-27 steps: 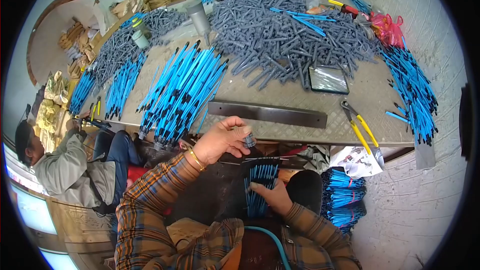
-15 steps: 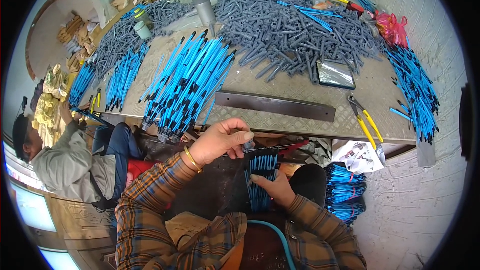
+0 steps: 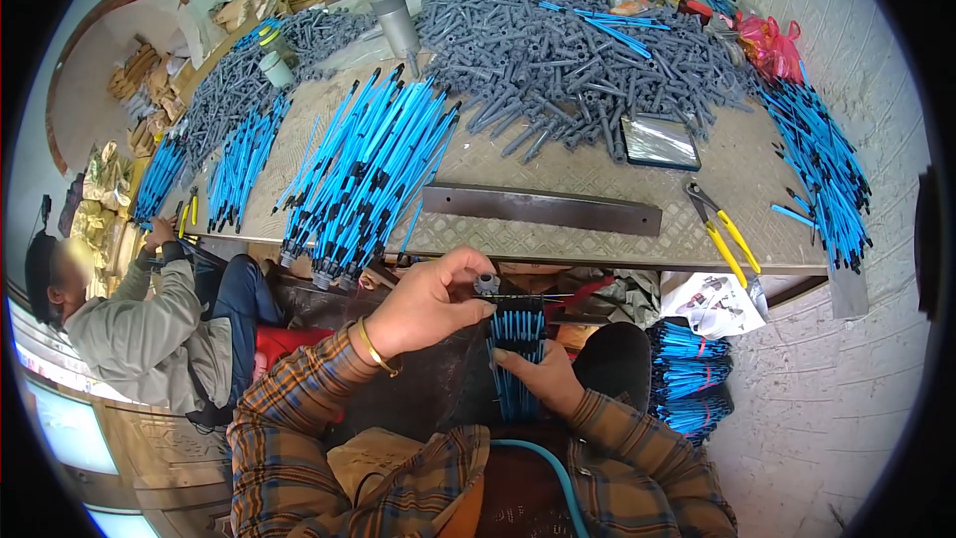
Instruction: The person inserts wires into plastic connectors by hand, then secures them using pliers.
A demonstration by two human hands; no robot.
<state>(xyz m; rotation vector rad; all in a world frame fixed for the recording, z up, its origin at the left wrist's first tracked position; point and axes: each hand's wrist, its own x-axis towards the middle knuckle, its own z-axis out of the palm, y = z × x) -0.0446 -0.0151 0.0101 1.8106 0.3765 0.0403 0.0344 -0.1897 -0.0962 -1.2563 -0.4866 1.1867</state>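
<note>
My left hand [image 3: 423, 307], a gold bangle at its wrist, is curled with thumb and forefinger around a small grey plastic tube piece [image 3: 487, 285]. Its round hollow end faces up. Thin dark and yellowish rods [image 3: 533, 297] run sideways just right of the fingertips; what they join to is hard to make out. Below and to the right, my right hand [image 3: 546, 379] grips an upright bundle of thin blue tubes [image 3: 518, 326], thumb across its front. The bundle's lower part is partly hidden by that hand.
The table holds a large heap of grey plastic tubes [image 3: 558, 70], blue tube bundles [image 3: 368, 169], a dark metal bar [image 3: 543, 210], yellow-handled pliers [image 3: 724, 234] and a glossy flat tray [image 3: 660, 142]. Tied blue bundles [image 3: 687, 384] stand below right. A co-worker [image 3: 149, 329] sits at left.
My left thumb has dropped lower and the forefinger has lifted, showing more of the grey piece's hollow end. My right hand keeps its grip on the blue bundle. The whole view has shifted slightly.
</note>
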